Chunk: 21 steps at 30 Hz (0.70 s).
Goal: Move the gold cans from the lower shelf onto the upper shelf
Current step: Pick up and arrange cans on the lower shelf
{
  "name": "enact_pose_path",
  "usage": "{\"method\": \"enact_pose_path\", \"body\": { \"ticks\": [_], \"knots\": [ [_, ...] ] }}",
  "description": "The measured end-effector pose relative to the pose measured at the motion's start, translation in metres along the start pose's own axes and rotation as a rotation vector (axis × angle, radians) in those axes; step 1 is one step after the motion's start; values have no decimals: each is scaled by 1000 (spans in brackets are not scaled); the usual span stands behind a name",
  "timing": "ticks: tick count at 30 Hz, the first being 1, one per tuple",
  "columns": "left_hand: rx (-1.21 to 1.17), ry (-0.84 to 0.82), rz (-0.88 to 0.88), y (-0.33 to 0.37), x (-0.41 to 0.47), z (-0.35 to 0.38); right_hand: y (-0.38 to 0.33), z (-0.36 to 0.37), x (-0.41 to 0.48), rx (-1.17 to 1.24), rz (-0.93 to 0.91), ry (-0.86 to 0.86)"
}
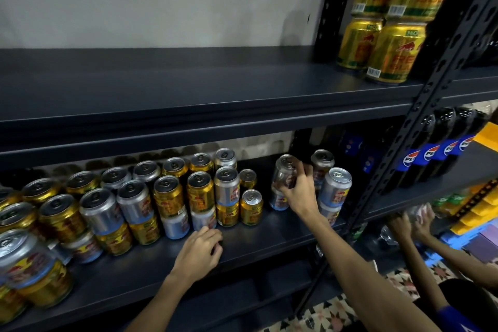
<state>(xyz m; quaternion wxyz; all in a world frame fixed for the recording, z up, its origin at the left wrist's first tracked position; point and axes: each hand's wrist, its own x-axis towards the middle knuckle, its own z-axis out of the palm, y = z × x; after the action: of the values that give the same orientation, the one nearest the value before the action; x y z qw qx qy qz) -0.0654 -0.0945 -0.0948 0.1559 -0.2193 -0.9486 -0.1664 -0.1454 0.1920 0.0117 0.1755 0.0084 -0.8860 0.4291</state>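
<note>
Silver can [285,171], tilted, was gripped by the right hand [299,194] over the lower shelf [269,236]. The left hand [199,248] rested there loosely curled, holding nothing, near gold cans [168,195].

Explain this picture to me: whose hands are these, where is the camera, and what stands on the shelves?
No machine here: a person wears a camera on the head, looking forward and down at their own two hands. The right hand grips a tilted silver can. The left hand rests on the lower shelf, fingers loosely curled, holding nothing. That shelf carries many gold cans and silver ones, mostly stacked two high. At right, four more gold cans stand stacked on the upper shelf. The other hands at far right are someone else's.
</note>
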Motion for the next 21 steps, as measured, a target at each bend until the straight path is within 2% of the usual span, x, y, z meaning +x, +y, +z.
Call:
{"method": "enact_pose_path", "body": {
  "ticks": [10,21],
  "knots": [
    [0,12,-3,1,0,0,1,1,-2,-41,-10,-69],
    [-20,-10,-20,0,0,0,7,6,-5,-25,-26,-51]
  ]
}}
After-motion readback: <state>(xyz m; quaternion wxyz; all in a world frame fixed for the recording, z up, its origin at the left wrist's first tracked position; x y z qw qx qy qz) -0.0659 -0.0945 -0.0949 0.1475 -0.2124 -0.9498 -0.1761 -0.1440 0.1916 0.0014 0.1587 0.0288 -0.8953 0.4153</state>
